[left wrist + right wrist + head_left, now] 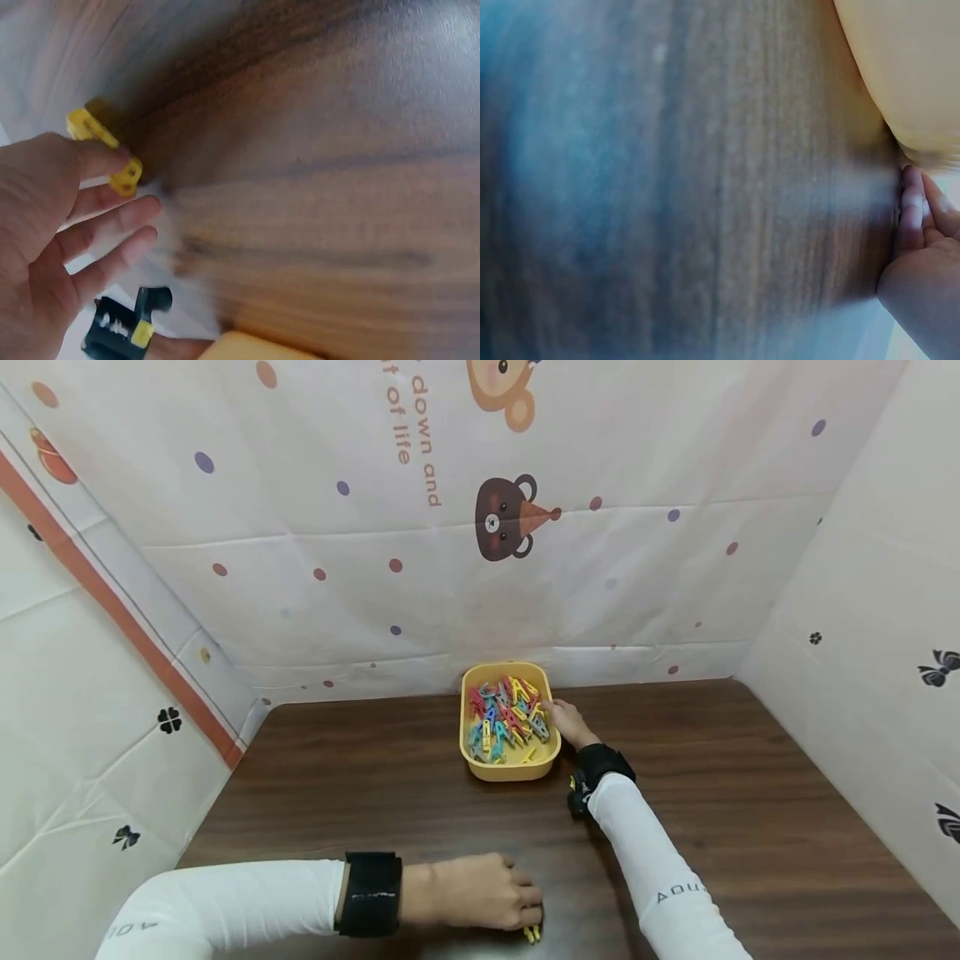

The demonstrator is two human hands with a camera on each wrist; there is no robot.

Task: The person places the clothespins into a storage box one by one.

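A yellow plastic basket (510, 772) stands at the back of the table, holding many clothespins (504, 714) in red, blue, yellow, teal and grey. My right hand (570, 723) grips the basket's right side, its fingertips at the rim. In the right wrist view, fingers (913, 206) meet the basket's wall (907, 67) low down, close to the tabletop. Nearer the front edge, my left hand (487, 891) pinches a yellow clothespin (94, 129) between thumb and index finger, just over the wood. Its other fingers (124, 259) stay loosely extended.
A dark brown wooden table (360, 777) lies under both hands. White printed sheets (420, 602) rise behind it and at both sides, and the basket stands close to the back one. Black bands (371, 893) wrap the wrists.
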